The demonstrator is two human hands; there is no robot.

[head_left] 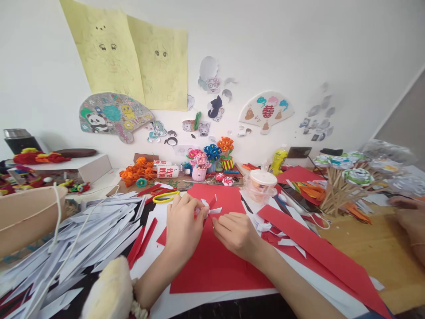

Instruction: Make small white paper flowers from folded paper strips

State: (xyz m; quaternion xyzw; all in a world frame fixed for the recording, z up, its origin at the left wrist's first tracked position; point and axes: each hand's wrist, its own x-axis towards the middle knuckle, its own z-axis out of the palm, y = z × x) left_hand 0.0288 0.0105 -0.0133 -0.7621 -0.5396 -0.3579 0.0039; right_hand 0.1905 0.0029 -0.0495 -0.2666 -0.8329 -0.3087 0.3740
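Note:
In the middle of the head view, my left hand (pixel 184 223) is closed in a pinch. Between its thumb and fingers is a small folded piece of white paper strips (pixel 215 211), with narrow ends sticking out. My right hand (pixel 237 232) is close beside it on the right, fingers curled and pressed together by the lower edge of the paper. What the right fingertips hold, if anything, is hidden. Both hands are over a red paper sheet (pixel 199 274), which lies on white paper. Yellow-handled scissors (pixel 164 196) lie just beyond my left hand.
Many white paper strips (pixel 99 230) are heaped at left. Red paper (pixel 318 252) and a plastic cup (pixel 262 181) are at right. Paper flowers on sticks (pixel 335 186) stand farther right, near another person's hand (pixel 408 219). Craft flowers (pixel 199 161) line the back wall.

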